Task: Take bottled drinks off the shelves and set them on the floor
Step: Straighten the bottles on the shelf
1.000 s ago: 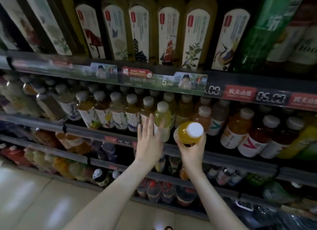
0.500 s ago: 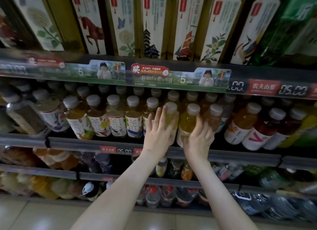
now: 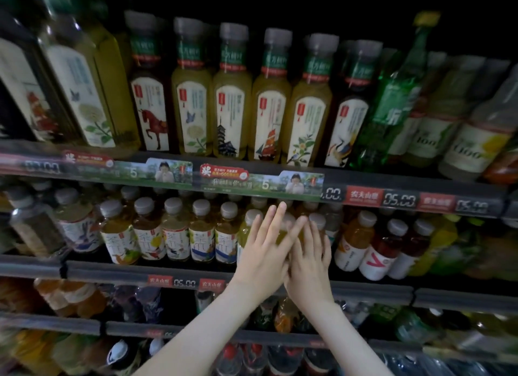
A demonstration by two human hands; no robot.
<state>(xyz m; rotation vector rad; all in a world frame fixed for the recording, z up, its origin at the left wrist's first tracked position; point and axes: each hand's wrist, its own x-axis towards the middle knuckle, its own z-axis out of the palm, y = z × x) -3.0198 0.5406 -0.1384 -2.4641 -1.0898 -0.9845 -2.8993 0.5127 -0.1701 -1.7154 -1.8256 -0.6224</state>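
Bottles [image 3: 201, 230] in four rows, two hands [image 3: 263, 255] [image 3: 308, 266]

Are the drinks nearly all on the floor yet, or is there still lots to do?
Lots to do, it seems. Done: nothing I can see; no floor or set-down bottle is in view. In hand: the left hand and right hand lie straight-fingered, overlapping, against the yellow bottles on the middle shelf, gripping none. Left: the tall tea bottles above and the lower rows stand packed.
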